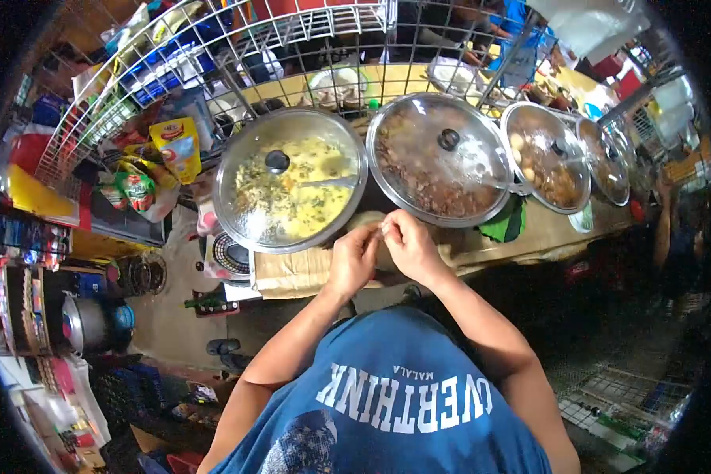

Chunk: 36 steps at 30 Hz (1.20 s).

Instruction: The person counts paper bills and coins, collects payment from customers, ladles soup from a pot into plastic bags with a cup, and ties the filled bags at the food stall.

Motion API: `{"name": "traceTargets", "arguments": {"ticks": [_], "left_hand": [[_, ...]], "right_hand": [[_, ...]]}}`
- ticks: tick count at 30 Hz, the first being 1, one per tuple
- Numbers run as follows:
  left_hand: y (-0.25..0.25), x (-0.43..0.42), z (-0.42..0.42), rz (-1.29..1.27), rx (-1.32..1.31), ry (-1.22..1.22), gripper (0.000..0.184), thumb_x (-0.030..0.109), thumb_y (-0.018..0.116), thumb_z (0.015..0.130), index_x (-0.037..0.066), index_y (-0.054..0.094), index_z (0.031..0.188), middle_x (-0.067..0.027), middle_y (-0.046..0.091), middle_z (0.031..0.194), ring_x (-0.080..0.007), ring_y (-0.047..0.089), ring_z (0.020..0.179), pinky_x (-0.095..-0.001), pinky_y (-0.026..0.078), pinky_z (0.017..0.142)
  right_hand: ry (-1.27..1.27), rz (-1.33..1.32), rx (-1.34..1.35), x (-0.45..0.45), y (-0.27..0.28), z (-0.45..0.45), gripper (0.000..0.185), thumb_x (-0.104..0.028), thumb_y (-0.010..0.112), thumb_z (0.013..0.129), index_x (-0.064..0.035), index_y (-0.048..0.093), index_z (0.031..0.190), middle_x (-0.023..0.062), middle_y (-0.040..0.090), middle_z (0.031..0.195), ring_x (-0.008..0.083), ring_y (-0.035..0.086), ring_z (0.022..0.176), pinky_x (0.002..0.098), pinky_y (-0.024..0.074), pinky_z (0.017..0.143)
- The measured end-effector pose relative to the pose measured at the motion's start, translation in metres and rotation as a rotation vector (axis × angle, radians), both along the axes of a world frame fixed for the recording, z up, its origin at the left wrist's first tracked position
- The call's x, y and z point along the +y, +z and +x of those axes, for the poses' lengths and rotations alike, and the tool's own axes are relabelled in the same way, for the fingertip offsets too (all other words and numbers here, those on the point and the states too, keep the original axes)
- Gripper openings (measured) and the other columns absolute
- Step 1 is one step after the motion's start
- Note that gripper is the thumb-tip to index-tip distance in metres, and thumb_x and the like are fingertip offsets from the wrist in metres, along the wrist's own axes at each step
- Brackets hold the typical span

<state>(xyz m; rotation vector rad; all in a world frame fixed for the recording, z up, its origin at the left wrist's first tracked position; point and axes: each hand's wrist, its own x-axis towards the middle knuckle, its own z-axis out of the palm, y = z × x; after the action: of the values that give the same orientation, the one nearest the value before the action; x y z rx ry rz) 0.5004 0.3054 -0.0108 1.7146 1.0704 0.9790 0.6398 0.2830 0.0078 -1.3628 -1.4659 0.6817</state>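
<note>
Both hands meet in front of my chest, at the counter's near edge. My left hand [355,254] has its fingers pinched together, their tips against those of my right hand [407,243], which is curled closed too. Whatever lies between the fingertips is too small to make out. Just beyond them, to the left, is a glass-lidded pan of yellow food with green bits [292,186]. A second lidded pan of brown meat [434,162] stands beyond my right hand. Both lids have black knobs.
Further right stand a lidded pan with eggs in brown sauce [547,158] and another lidded pan [603,162]. A wire grid [308,47] rises behind the pans. Brown paper [292,272] covers the counter. Yellow packets [177,148] hang at left. People are partly visible beyond the grid.
</note>
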Motion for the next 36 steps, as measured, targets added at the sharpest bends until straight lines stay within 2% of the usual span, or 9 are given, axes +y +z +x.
{"name": "traceTargets", "arguments": {"ticks": [3,9,13,20,23,27,30,33,36], "left_hand": [[0.002,-0.002,-0.002,0.117,0.103,-0.042,0.021,0.011,0.061,0.089,0.0,0.064,0.107,-0.0154,0.067,0.083,-0.0122,0.059,0.07,-0.0291,0.05,0.064],[0.013,0.005,0.0,-0.029,0.061,-0.043,0.017,0.011,0.059,0.088,-0.004,0.065,0.092,-0.007,0.061,0.068,-0.0098,0.053,0.061,-0.0285,0.045,0.056],[0.004,0.008,0.006,-0.293,-0.124,-0.044,0.016,0.007,0.058,0.088,-0.004,0.066,0.096,0.0007,0.058,0.07,-0.0044,0.047,0.062,-0.0241,0.041,0.056],[-0.017,-0.003,0.005,-0.105,0.004,-0.053,0.015,0.002,0.053,0.088,-0.008,0.062,0.097,-0.0095,0.067,0.081,-0.0076,0.056,0.076,-0.0256,0.048,0.069],[-0.022,0.002,0.005,-0.121,0.074,-0.026,0.016,0.003,0.054,0.088,-0.007,0.062,0.099,-0.013,0.067,0.079,-0.0082,0.056,0.075,-0.0274,0.048,0.067],[-0.004,0.011,0.016,0.052,0.221,0.069,0.022,0.006,0.058,0.086,-0.004,0.062,0.105,-0.0154,0.061,0.069,-0.0165,0.056,0.06,-0.033,0.047,0.058],[0.017,-0.005,0.02,0.001,0.188,0.114,0.039,0.005,0.06,0.084,0.0,0.05,0.121,-0.0146,0.062,0.071,-0.0215,0.061,0.057,-0.0337,0.048,0.055],[0.028,-0.037,0.033,0.067,0.244,-0.169,0.013,0.005,0.059,0.084,-0.001,0.06,0.096,-0.0184,0.064,0.075,-0.0305,0.066,0.065,-0.0385,0.052,0.059],[0.028,-0.058,0.099,0.028,0.266,-0.658,0.026,0.008,0.053,0.087,-0.002,0.058,0.111,-0.0253,0.063,0.097,-0.0395,0.064,0.085,-0.0442,0.053,0.072]], "right_hand": [[-0.033,-0.192,0.092,0.001,0.013,0.005,0.005,-0.003,0.051,0.088,0.0012,0.052,0.09,0.0187,0.057,0.08,0.0352,0.058,0.074,0.0383,0.0481,0.069],[0.004,0.151,-0.227,0.003,0.014,0.006,0.007,-0.003,0.052,0.086,-0.0001,0.048,0.092,0.02,0.056,0.081,0.0401,0.057,0.075,0.0462,0.0456,0.067],[-0.022,-0.091,-0.038,0.006,0.014,0.004,0.008,-0.008,0.049,0.091,0.0004,0.048,0.091,0.0173,0.057,0.079,0.0314,0.059,0.073,0.0395,0.047,0.067],[-0.049,-0.208,0.171,0.009,0.009,-0.006,0.02,-0.017,0.052,0.092,0.0024,0.053,0.088,0.0113,0.054,0.071,0.0163,0.051,0.067,0.0344,0.0432,0.061],[-0.033,-0.198,0.152,0.003,0.018,-0.003,0.019,-0.015,0.051,0.093,0.0021,0.052,0.087,0.0136,0.056,0.076,0.0216,0.054,0.07,0.0355,0.0441,0.064],[0.066,0.207,-0.077,-0.04,0.026,0.034,0.011,-0.009,0.055,0.091,0.0009,0.06,0.092,0.0146,0.06,0.093,0.0281,0.06,0.087,0.036,0.0487,0.076],[-0.117,-0.316,-0.224,-0.09,-0.022,0.132,0.014,0.001,0.057,0.083,0.0019,0.062,0.096,0.0142,0.062,0.094,0.029,0.062,0.088,0.0355,0.0495,0.079],[-0.507,-0.22,-0.548,-0.079,-0.028,0.209,0.042,-0.01,0.064,0.079,-0.0016,0.054,0.118,0.025,0.047,0.128,0.0398,0.049,0.115,0.0427,0.0438,0.095],[-0.414,-0.479,-0.815,-0.056,-0.09,0.248,0.033,-0.019,0.064,0.08,0.0009,0.055,0.104,0.0318,0.054,0.115,0.0442,0.055,0.105,0.0455,0.0458,0.091]]}}
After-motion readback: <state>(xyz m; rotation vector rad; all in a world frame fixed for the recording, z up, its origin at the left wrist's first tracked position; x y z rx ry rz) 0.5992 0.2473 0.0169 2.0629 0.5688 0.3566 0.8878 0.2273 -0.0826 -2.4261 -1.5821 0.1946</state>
